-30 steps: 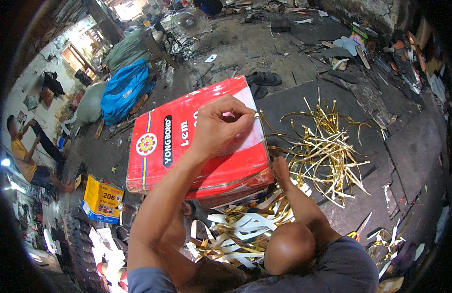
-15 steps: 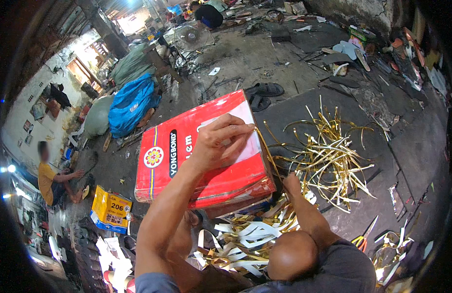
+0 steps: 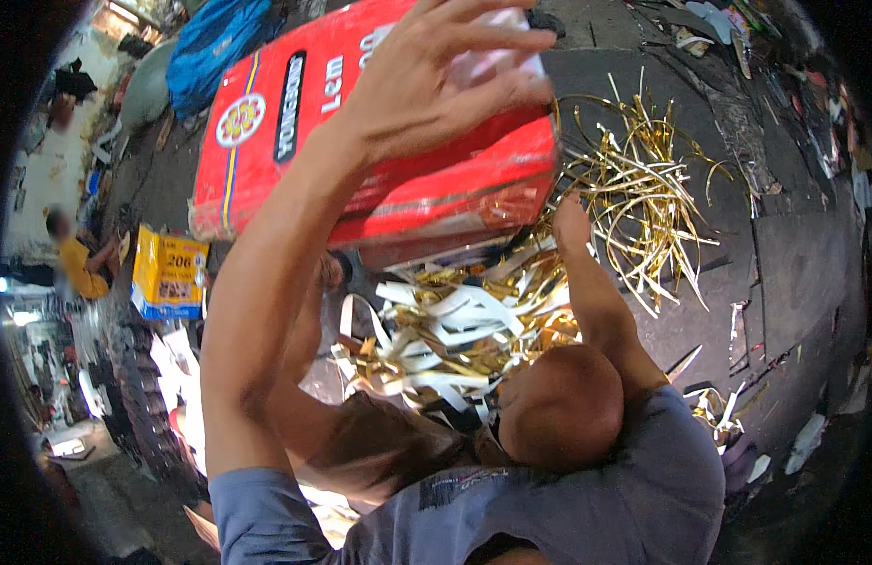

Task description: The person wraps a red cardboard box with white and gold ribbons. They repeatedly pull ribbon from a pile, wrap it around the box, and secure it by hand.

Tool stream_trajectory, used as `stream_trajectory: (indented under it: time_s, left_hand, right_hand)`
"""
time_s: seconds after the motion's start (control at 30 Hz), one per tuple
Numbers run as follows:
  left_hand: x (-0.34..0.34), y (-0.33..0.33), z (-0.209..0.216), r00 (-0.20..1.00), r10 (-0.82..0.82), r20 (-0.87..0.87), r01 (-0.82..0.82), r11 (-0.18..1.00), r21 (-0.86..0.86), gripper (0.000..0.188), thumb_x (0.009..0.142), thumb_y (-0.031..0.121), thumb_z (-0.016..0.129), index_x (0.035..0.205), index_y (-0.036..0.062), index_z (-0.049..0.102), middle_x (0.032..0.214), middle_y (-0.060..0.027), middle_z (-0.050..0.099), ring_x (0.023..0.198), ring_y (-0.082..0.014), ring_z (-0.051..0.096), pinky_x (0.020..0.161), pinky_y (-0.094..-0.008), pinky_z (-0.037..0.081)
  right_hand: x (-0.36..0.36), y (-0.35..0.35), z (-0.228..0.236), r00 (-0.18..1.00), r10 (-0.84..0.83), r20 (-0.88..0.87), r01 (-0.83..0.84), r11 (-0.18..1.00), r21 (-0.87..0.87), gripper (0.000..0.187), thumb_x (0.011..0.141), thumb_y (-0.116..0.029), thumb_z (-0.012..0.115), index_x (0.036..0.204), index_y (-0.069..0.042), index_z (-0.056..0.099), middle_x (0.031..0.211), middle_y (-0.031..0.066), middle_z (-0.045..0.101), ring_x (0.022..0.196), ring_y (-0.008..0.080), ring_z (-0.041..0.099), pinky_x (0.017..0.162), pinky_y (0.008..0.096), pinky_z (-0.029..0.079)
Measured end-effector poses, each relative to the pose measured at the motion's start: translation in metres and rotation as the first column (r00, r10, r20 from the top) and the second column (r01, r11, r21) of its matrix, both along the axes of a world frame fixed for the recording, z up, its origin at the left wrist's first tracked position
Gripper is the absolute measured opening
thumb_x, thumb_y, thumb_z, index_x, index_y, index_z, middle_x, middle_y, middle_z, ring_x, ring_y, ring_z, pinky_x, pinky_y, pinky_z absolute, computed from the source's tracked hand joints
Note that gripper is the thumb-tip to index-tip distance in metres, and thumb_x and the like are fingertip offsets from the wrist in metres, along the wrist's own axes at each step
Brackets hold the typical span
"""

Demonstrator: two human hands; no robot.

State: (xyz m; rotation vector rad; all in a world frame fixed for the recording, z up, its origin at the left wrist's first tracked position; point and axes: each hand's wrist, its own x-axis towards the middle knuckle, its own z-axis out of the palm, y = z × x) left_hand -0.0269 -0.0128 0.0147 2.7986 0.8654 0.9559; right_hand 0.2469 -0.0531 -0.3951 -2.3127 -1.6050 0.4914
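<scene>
Gold strips (image 3: 648,207) lying loose off the box's (image 3: 455,165) right edge could snag the right hand (image 3: 572,223), grip unclear; left hand's (image 3: 403,99) fingers splayed.

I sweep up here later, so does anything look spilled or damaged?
Yes: the gold strips lie in a loose tangle on the dark floor, ends splaying every way, which looks untidy. The red box also looks scuffed and creased along its near edge.
</scene>
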Motion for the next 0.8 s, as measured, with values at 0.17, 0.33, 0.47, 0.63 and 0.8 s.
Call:
stream_trajectory:
  time_s: [0.17,0.33,0.47,0.63,0.8]
  left_hand:
    - [0.03,-0.064,-0.003,0.994,-0.048,0.099,0.017,0.958,0.288,0.029,0.083,0.028,0.075,0.104,0.0079,0.073,0.117,-0.0112,0.069,0.111,-0.0301,0.065,0.092,-0.045,0.053]
    - [0.035,-0.159,-0.143,0.972,-0.184,-0.149,0.135,0.948,-0.287,0.032,0.078,0.017,0.073,0.107,0.0047,0.068,0.105,-0.0108,0.066,0.105,-0.0282,0.067,0.08,-0.0406,0.061]
    - [0.02,-0.181,-0.336,0.887,0.181,-0.425,-0.423,0.686,-0.591,0.059,0.085,0.037,0.078,0.136,0.0121,0.064,0.115,-0.0208,0.072,0.1,-0.0275,0.073,0.085,-0.0482,0.059]
    - [0.025,-0.197,-0.334,0.802,0.392,-0.451,-0.561,0.752,-0.346,0.039,0.074,0.019,0.081,0.109,0.0067,0.07,0.12,-0.0189,0.07,0.11,-0.0339,0.068,0.083,-0.0467,0.056]
    - [0.022,-0.179,-0.285,0.846,0.526,-0.09,-0.347,0.414,-0.842,0.021,0.073,0.019,0.079,0.081,0.0043,0.066,0.079,-0.0167,0.071,0.075,-0.0383,0.069,0.072,-0.0491,0.054]
  right_hand:
    - [0.041,-0.022,-0.049,0.976,0.076,-0.203,0.003,0.931,0.366,0.027,0.095,-0.017,0.055,0.104,0.005,0.067,0.082,0.0269,0.072,0.078,0.0433,0.074,0.068,0.052,0.058]
    - [0.109,0.007,0.022,0.058,-0.185,-0.981,0.535,0.835,-0.126,0.032,0.098,-0.028,0.063,0.102,0.004,0.066,0.071,0.013,0.063,0.051,0.021,0.057,0.043,0.0378,0.042]
    - [0.159,0.002,0.155,0.232,-0.038,-0.972,0.931,0.297,0.21,0.041,0.104,-0.038,0.059,0.109,0.002,0.061,0.077,0.0074,0.06,0.07,0.0175,0.059,0.063,0.0349,0.048]
    - [0.2,-0.076,0.221,0.771,-0.144,-0.62,0.598,0.498,0.628,0.024,0.1,-0.024,0.069,0.105,0.0,0.067,0.094,0.0036,0.069,0.085,0.0125,0.061,0.076,0.0312,0.05]
    - [0.097,-0.133,0.259,0.665,0.138,-0.734,0.066,0.968,0.242,0.012,0.098,-0.016,0.072,0.107,-0.01,0.069,0.088,-0.0039,0.065,0.078,0.0059,0.06,0.071,0.0238,0.049]
